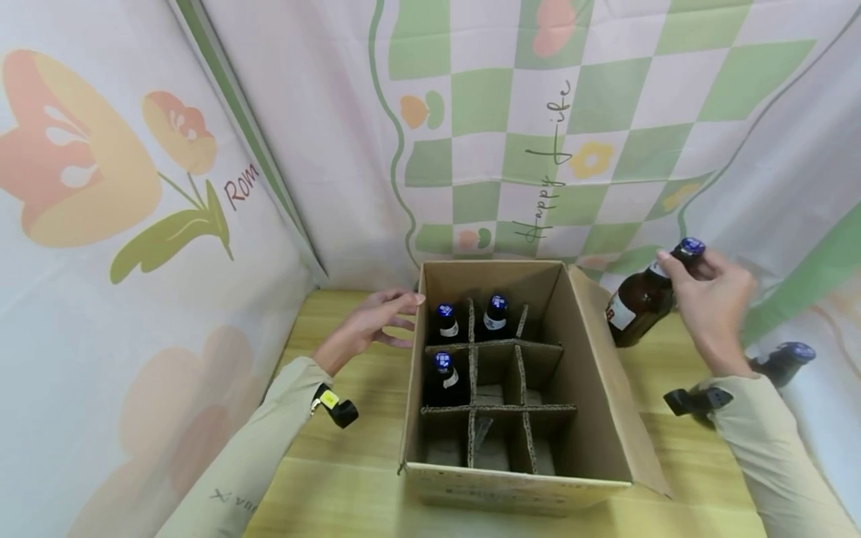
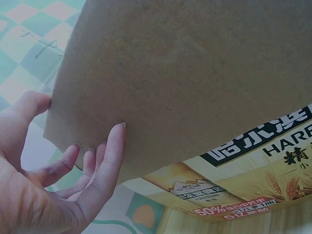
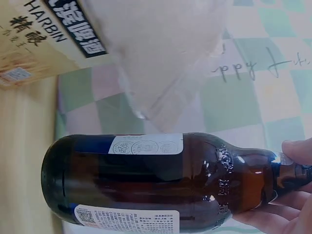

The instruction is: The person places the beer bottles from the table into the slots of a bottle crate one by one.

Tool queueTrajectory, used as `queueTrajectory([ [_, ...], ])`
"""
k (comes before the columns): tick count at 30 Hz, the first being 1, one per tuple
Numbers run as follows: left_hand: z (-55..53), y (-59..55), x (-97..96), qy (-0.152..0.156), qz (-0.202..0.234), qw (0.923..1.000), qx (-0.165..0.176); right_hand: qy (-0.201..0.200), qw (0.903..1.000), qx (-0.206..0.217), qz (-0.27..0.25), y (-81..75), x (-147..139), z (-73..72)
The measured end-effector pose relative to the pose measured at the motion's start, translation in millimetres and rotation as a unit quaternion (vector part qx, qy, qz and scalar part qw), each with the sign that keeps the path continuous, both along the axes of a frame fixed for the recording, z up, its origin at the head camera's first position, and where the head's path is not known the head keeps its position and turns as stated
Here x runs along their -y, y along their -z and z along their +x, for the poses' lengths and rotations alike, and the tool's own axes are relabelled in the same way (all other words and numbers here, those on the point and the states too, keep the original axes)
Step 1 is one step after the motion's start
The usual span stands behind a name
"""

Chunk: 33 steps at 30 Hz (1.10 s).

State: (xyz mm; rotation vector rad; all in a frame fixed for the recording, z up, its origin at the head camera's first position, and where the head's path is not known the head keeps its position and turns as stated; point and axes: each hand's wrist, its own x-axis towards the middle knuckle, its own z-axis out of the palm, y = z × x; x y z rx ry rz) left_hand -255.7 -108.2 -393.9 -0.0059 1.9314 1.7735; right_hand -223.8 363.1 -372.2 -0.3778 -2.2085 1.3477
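My right hand (image 1: 716, 299) holds a brown glass beer bottle (image 1: 642, 302) by its neck, tilted, just outside the right side of a cardboard box (image 1: 518, 487). The bottle has a blue cap; in the right wrist view its body (image 3: 136, 170) shows white printed labels. At the box's upper left edge is my left hand (image 1: 380, 317), its fingers loosely spread. In the left wrist view its thumb and fingertips touch a brown cardboard flap (image 2: 170, 83). Three blue-capped bottles stand in the box's divided compartments: two at the back (image 1: 495, 314) and one (image 1: 444, 377) in the middle row, left.
Cardboard dividers (image 1: 498, 409) split the box into compartments. Its right flap (image 1: 622, 403) folds outward. Another capped bottle (image 1: 783, 362) stands partly hidden behind my right forearm. A wooden table (image 1: 336, 463) lies under everything, with a printed cloth (image 1: 484, 104) hanging behind.
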Motion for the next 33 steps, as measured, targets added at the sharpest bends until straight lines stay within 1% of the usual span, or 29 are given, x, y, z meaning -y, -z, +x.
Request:
queueTrajectory([
  [5,1.0,0.0,0.0,-0.002,-0.002,1.0000,-0.001,0.007,0.9990,-0.039,-0.023,-12.8,7,5.2],
  [8,1.7,-0.5,-0.1,-0.003,-0.002,1.0000,-0.004,0.012,0.9972,-0.062,-0.041,-23.8,9,9.9],
  [11,1.5,-1.1,-0.5,-0.003,0.000,1.0000,-0.005,0.023,0.9945,-0.091,-0.048,-36.6,10,15.3],
  [16,0.8,-1.1,-1.1,-0.004,0.002,1.0000,-0.003,0.037,0.9888,-0.140,-0.036,-53.4,17,24.7],
  [19,0.9,-0.1,-1.0,-0.007,0.002,1.0000,-0.002,0.035,0.9859,-0.161,-0.032,-60.5,23,30.0],
  [22,1.8,0.3,-1.7,-0.006,0.004,1.0000,0.000,0.032,0.9828,-0.182,-0.013,-67.0,26,34.7],
  [26,3.3,1.5,-3.0,0.001,0.004,1.0000,0.005,0.022,0.9819,-0.188,0.003,-77.9,30,42.0],
  [31,2.5,1.2,-1.6,-0.001,0.002,1.0000,-0.002,0.011,0.9845,-0.174,0.018,-94.3,42,51.8],
  [33,1.6,0.3,-0.9,-0.001,0.001,1.0000,-0.005,0.001,0.9858,-0.167,0.016,-99.8,47,54.6],
])
